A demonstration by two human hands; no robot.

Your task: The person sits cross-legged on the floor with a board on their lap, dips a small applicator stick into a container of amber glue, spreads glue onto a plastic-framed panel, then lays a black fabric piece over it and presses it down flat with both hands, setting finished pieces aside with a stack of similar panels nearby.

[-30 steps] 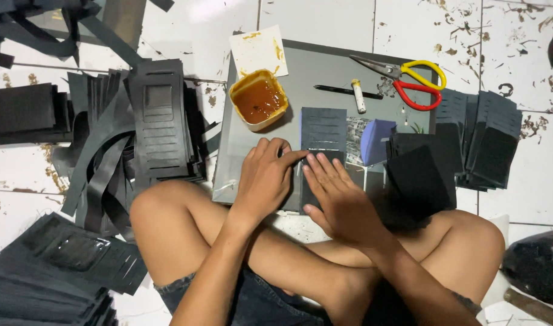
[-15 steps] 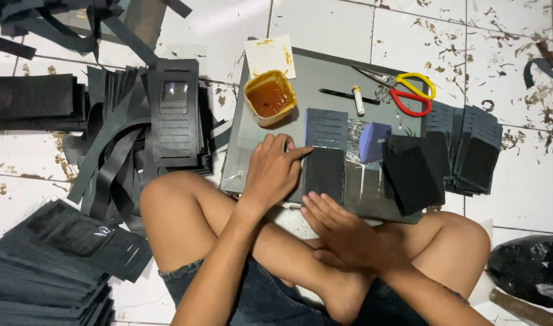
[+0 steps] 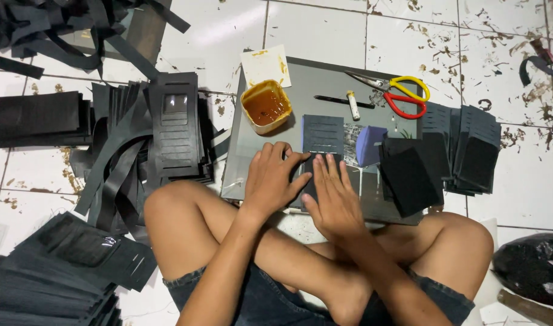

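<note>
Pressing hands (image 3: 303, 187) flat on black piece (image 3: 315, 172), board edge (image 3: 240, 160) near

You get even, fairly bright light from above, with a soft white glare patch on the floor tiles (image 3: 225, 27) near the top. Short, soft shadows sit under the yellow tub (image 3: 266, 106) and beside your hands. The dark pieces lose detail in their blacks. Focus is sharp at the centre; the edges look slightly soft and stretched.

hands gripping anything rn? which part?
Nothing gripped. Left hand and right hand lie flat, pressing down on a dark piece on the grey board.
</note>
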